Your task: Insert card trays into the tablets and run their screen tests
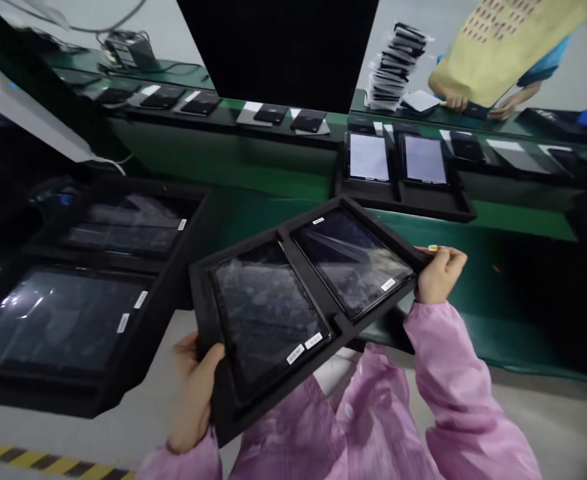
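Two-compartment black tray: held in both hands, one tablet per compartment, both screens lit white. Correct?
Not the screens: the head view shows both tablets in the two-compartment black tray dark. The rest stands: left hand and right hand hold it, one tablet per compartment.

This looks like a factory workshop for electronics. Black trays (293, 375) carry flat screens (268, 307) in pairs, and dark flat devices (202, 104) with white sheets are lined along the near edge of a long green shelf (178, 67). Toward its far edge rises a tall stack (396, 67), with another person (503, 53) just beyond. Yellow-and-black striped tape (48, 460) crosses the floor; the wearer has a pink smock (373, 427).
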{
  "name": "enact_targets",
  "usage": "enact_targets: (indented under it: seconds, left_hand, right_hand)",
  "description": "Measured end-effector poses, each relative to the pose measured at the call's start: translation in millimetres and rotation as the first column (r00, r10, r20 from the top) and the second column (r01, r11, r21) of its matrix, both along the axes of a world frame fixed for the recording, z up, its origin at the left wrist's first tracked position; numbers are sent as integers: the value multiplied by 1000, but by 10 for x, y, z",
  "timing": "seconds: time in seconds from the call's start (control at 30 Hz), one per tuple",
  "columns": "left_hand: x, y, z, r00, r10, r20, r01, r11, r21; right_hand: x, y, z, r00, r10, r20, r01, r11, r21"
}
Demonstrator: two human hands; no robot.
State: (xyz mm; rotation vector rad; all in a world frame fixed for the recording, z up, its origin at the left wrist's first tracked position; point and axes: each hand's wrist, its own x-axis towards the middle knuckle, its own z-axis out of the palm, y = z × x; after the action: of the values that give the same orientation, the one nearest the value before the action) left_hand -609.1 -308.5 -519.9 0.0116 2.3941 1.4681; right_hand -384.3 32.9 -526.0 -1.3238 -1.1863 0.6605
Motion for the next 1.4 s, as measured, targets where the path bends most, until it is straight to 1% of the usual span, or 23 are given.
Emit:
enact_targets:
  seconds: [0.1,0.17,0.23,0.3,0.4,0.47,0.5,0.53,0.57,0.6,0.63,0.67,0.7,0.73,0.77,0.8,0.83,0.87,0.93,1.0,1.1,1.23,1.4]
  left_hand:
    - [236,92,-211,985,124,118,-130,991,43]
    - [342,118,-258,976,179,127,-188,980,63]
    - [382,124,-251,983,169,74,-174,982,69]
    - [358,132,-230,994,110,-17,-109,992,56]
    - [234,208,-205,994,-19,-106,25,998,52]
    - [124,327,-171,976,-169,-134,173,985,26]
    - [69,412,-138,953,-262,-151,263,965,-17]
    - [19,518,-92,913,-364,-187,350,931,-100]
    - [-21,646,-34,854,-461,-243,415,883,-218]
    - [-48,797,31,775,-547,-315,441,826,-350]
    - [-58,970,98,675,-624,-394,441,769,-462]
    - [-46,1162,160,558,-688,-464,436,718,-542]
    - [-14,1366,210,444,-737,-510,449,675,-585]
    - [37,1573,242,354,-768,-534,490,638,-594]
    - [103,1775,254,277,-797,-537,545,591,-595]
    - [178,1962,246,218,-822,-525,593,540,-598]
    - [255,2127,222,180,-843,-507,622,497,-605]
    - [327,2264,187,160,-857,-490,632,470,-616]
    - [438,2450,107,149,-871,-468,625,450,-639]
    - [493,2534,47,162,-878,-451,608,449,-655]
    - [505,2561,16,188,-884,-427,589,450,-672]
    - [505,2563,22,207,-888,-410,576,450,-683]
    - [502,2535,39,215,-889,-403,600,446,-664]
  right_hand:
    - [-42,178,-78,998,62,-17,-62,998,-19]
    - [-40,237,-118,995,94,-28,-96,994,-53]
    - [53,211,-157,993,112,-32,-115,988,-103]
    - [273,94,-194,994,111,-25,-113,979,-167]
    - [803,-212,-211,998,69,4,-65,959,-276]
    - [1158,-434,-166,996,31,81,-1,940,-343]
    - [1291,-522,-125,984,14,177,52,929,-366]
    - [1377,-581,-75,957,6,289,104,925,-365]
    - [1412,-604,-22,917,19,398,128,932,-340]
    - [1396,-587,26,870,61,489,102,948,-301]
    - [1337,-534,64,821,123,558,26,967,-253]
    - [1245,-452,86,760,193,621,-82,976,-202]
    - [1135,-353,91,683,252,686,-192,967,-165]
    - [1021,-249,79,597,289,749,-275,950,-147]
    - [915,-153,54,516,298,803,-319,937,-142]
    - [826,-73,20,456,290,842,-334,932,-140]
    - [760,-14,-19,422,281,862,-334,932,-141]
    - [717,24,-57,413,282,866,-336,931,-143]
    - [691,47,-122,421,286,861,-345,928,-139]
    - [713,35,-160,432,282,857,-345,929,-132]
    - [760,23,-178,462,291,837,-336,931,-138]
    - [792,41,-174,489,334,805,-329,926,-185]
    - [802,16,-167,557,363,747,-320,924,-210]
